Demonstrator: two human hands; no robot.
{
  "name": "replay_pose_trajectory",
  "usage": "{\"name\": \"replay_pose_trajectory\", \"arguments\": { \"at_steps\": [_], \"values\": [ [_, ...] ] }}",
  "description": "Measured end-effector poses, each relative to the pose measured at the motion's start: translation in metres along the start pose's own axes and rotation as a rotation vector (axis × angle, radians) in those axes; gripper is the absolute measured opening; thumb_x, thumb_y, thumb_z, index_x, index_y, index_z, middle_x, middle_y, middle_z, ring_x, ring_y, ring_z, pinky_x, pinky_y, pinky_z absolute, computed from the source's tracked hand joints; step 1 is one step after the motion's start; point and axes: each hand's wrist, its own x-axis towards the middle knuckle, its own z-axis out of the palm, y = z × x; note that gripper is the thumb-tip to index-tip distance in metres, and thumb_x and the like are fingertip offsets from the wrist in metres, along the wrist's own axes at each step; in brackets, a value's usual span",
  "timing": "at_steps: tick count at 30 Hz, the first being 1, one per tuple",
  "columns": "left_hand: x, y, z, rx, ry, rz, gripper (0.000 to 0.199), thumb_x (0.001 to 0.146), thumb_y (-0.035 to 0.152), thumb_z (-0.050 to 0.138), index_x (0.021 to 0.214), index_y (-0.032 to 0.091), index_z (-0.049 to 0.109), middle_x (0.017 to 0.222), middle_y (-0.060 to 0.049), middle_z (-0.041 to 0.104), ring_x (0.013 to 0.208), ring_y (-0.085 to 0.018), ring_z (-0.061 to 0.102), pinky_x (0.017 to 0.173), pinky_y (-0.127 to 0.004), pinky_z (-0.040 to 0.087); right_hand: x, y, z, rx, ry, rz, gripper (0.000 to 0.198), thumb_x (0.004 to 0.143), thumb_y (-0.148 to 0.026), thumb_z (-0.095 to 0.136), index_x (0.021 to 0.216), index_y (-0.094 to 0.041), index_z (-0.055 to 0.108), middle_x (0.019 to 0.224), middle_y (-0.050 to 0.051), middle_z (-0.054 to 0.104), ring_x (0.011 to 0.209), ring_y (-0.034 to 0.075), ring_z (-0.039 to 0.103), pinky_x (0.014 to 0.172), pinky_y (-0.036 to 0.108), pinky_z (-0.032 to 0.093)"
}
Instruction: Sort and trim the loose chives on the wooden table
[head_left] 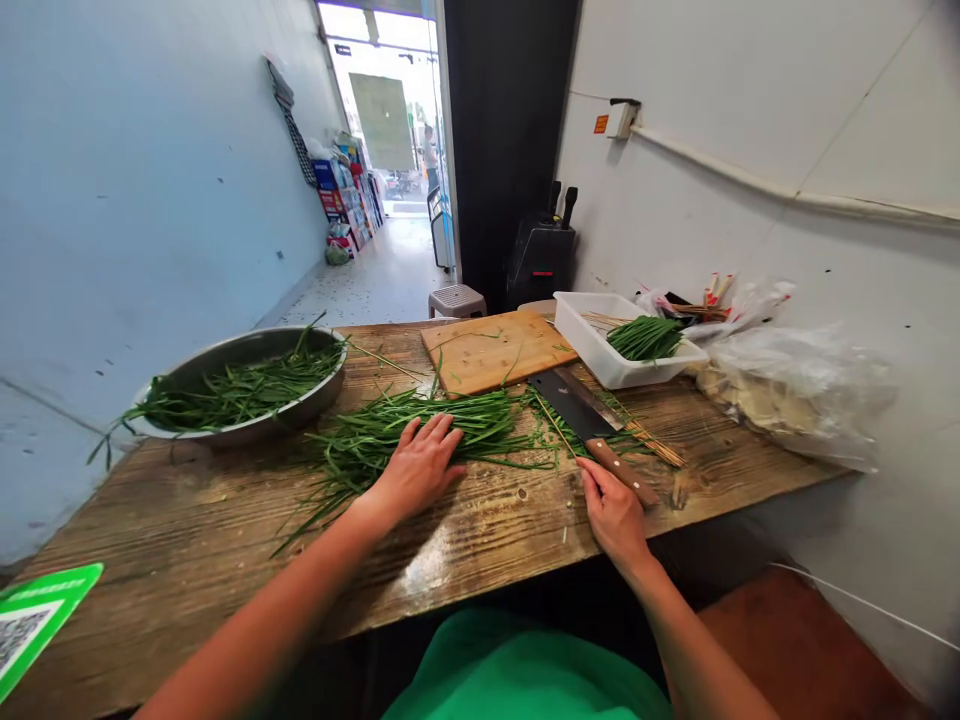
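A loose pile of long green chives (375, 430) lies on the wooden table. My left hand (421, 462) rests flat on it, fingers stretched over the stems. In my right hand (613, 508) the fingers pinch the near end of a thin bamboo skewer (553, 425), which points away to the upper left. Just beyond that hand lies a cleaver (574, 412) with a brown wooden handle, on top of chopped green bits. More bamboo skewers (654, 446) lie beside the cleaver, partly hidden under it.
A steel basin (339, 385) of chives stands at the left. Behind the pile is a wooden cutting board (491, 350). A white plastic box (577, 345) holds trimmed chives (645, 338). Clear plastic bags (817, 390) sit at the right, against the wall.
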Motion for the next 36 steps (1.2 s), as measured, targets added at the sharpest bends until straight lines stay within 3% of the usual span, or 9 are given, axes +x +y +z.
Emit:
{"name": "replay_pose_trajectory", "arguments": {
  "at_steps": [5, 9, 12, 17, 23, 27, 36],
  "values": [
    [0.014, 0.012, -0.005, -0.046, 0.093, 0.018, 0.026, 0.082, 0.030, 0.047, 0.104, 0.021, 0.059, 0.123, -0.010, 0.050, 0.117, -0.024, 0.040, 0.101, -0.044, 0.019, -0.002, -0.010, -0.002, -0.099, -0.029, -0.109, 0.034, 0.086, -0.018, 0.033, 0.114, -0.018, 0.054, 0.102, 0.007, 0.064, 0.090, 0.018, 0.060, 0.079, 0.030, 0.048],
    [0.026, 0.027, 0.003, -0.082, 0.056, 0.053, 0.020, 0.083, 0.030, 0.046, 0.085, 0.021, 0.065, 0.094, -0.007, 0.059, 0.098, -0.022, 0.047, 0.088, -0.040, 0.029, -0.006, -0.018, -0.003, -0.233, -0.053, -0.153, 0.035, 0.082, -0.011, 0.036, 0.111, -0.017, 0.055, 0.098, 0.008, 0.060, 0.083, 0.017, 0.059, 0.069, 0.026, 0.047],
    [0.031, 0.036, 0.010, -0.109, 0.033, 0.031, 0.024, 0.083, 0.033, 0.046, 0.084, 0.020, 0.065, 0.085, -0.007, 0.057, 0.091, -0.022, 0.046, 0.081, -0.038, 0.031, -0.011, -0.018, -0.001, -0.314, -0.017, -0.158, 0.035, 0.083, -0.013, 0.038, 0.113, -0.019, 0.055, 0.092, 0.006, 0.059, 0.074, 0.015, 0.058, 0.059, 0.022, 0.044],
    [0.047, 0.045, 0.019, -0.187, 0.006, 0.019, 0.024, 0.082, 0.035, 0.048, 0.080, 0.021, 0.068, 0.080, -0.006, 0.059, 0.087, -0.021, 0.047, 0.078, -0.036, 0.031, -0.016, -0.017, 0.001, -0.356, -0.005, -0.165, 0.044, 0.085, -0.013, 0.035, 0.127, -0.021, 0.045, 0.080, 0.005, 0.061, 0.065, 0.014, 0.057, 0.054, 0.021, 0.041],
    [0.046, 0.045, 0.020, -0.241, 0.115, -0.037, 0.024, 0.082, 0.035, 0.047, 0.079, 0.020, 0.066, 0.083, -0.004, 0.064, 0.084, -0.019, 0.052, 0.078, -0.034, 0.033, -0.017, -0.023, 0.001, -0.333, 0.012, -0.253, 0.046, 0.082, -0.008, 0.033, 0.125, -0.019, 0.047, 0.104, 0.009, 0.058, 0.085, 0.018, 0.057, 0.066, 0.024, 0.044],
    [0.041, 0.038, 0.021, -0.261, 0.193, -0.161, 0.026, 0.084, 0.034, 0.043, 0.084, 0.022, 0.066, 0.084, -0.003, 0.068, 0.084, -0.020, 0.056, 0.080, -0.035, 0.034, -0.028, -0.028, 0.004, -0.358, -0.026, -0.249, 0.043, 0.084, -0.012, 0.034, 0.125, -0.021, 0.047, 0.083, 0.005, 0.061, 0.066, 0.015, 0.057, 0.055, 0.022, 0.040],
    [0.044, 0.040, 0.022, -0.404, 0.103, -0.276, 0.026, 0.079, 0.032, 0.046, 0.085, 0.021, 0.068, 0.082, -0.002, 0.069, 0.078, -0.018, 0.060, 0.075, -0.031, 0.041, -0.029, -0.035, 0.011, -0.499, -0.023, -0.217, 0.038, 0.084, -0.016, 0.038, 0.118, -0.024, 0.053, 0.073, 0.003, 0.057, 0.052, 0.013, 0.051, 0.044, 0.024, 0.028]
  ]
}}
